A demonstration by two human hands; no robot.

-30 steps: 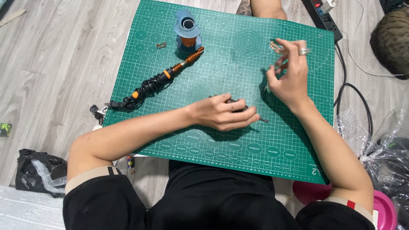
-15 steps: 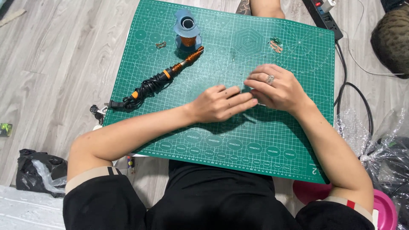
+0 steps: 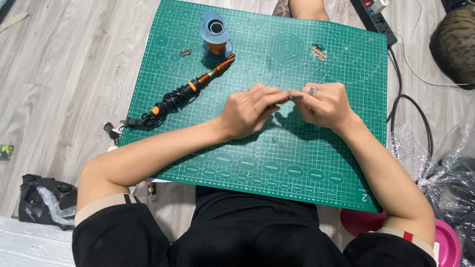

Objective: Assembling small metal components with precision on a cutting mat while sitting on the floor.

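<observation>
Both forearms come in from the bottom corners of the view and converge over the middle of the green cutting mat (image 3: 307, 163). Left hand (image 3: 247, 111) lies knuckles up, fingers curled, thumb and forefinger pointing right. Right hand (image 3: 324, 105) mirrors it, knuckles up, ring on one finger, fingertips pointing left. The two sets of fingertips meet above the mat, just off its surface, casting a shadow below.

Around them: soldering iron (image 3: 190, 91) lies diagonally on the mat to the upper left of the left hand, its black cord bundled around the handle and the plug end at the mat's left edge. Blue spool of copper wire (image 3: 215, 34) stands upright near the mat's top edge, just beyond the iron's tip. A small metal clip (image 3: 185, 52) sits left of the spool. A little cluster of small parts (image 3: 318, 50) lies up and to the right, well apart from the hands. Tiny bits (image 3: 278, 143) rest on the mat just below the hands. Black power strip (image 3: 373, 17) lies off the mat's top right corner, with a black cable looping down the right side. Nothing sits between the hands and the mat centre.

Grip: both hands are pressed into pinches, thumb against forefinger, tips touching each other. Whatever is pinched between them is too small and too covered to identify.
</observation>
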